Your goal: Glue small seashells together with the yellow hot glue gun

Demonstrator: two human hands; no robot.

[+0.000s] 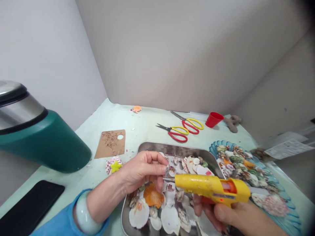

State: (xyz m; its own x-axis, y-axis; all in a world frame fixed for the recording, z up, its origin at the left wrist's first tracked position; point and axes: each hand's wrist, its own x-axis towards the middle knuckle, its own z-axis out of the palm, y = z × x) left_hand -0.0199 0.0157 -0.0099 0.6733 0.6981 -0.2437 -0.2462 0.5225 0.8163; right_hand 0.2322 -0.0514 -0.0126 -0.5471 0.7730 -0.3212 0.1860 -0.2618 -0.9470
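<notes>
My right hand (pixel 228 213) is wrapped around the handle of a yellow hot glue gun (pixel 199 185), whose metal nozzle points left. In a pinch between thumb and fingers, my left hand (pixel 147 168) holds a small greyish piece (pixel 167 171) right at the nozzle tip. The piece is too small to identify. Both hands are above a metal tray (pixel 157 145) full of shells. Among these are an orange shell (pixel 153 195), a white scallop shell (pixel 139 214) and several speckled ones. The glue gun and my right hand hide part of the tray.
A blue shell-shaped dish (pixel 292 209) heaped with shells stands at the right. Behind the tray are two pairs of scissors (pixel 178 132) and a red cup (pixel 214 119). Left lie a brown card (pixel 110 144), a decorated shell (pixel 114 165), a phone (pixel 31 208) and a green flask (pixel 51 144).
</notes>
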